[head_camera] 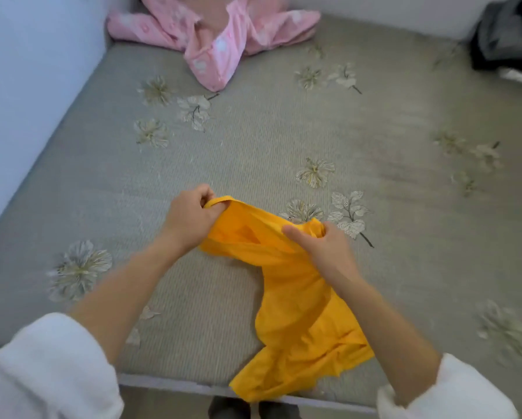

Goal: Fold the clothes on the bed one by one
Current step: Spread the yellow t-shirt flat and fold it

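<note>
A white wall (26,71) ran along the bed's left side and another behind its far edge. Below the near edge, a strip of floor (169,403) showed, with two dark shoes (253,409) side by side.

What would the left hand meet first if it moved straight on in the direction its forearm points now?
Probably only bare bed cover at first. The left hand, gripping the yellow garment, points up-right, roughly toward the pink garment; depth is unclear.

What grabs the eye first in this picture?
A bright orange garment, gripped by the left hand and right hand, trails off the bed's near edge. A crumpled pink garment lies at the far side of the flowered bed cover.
</note>
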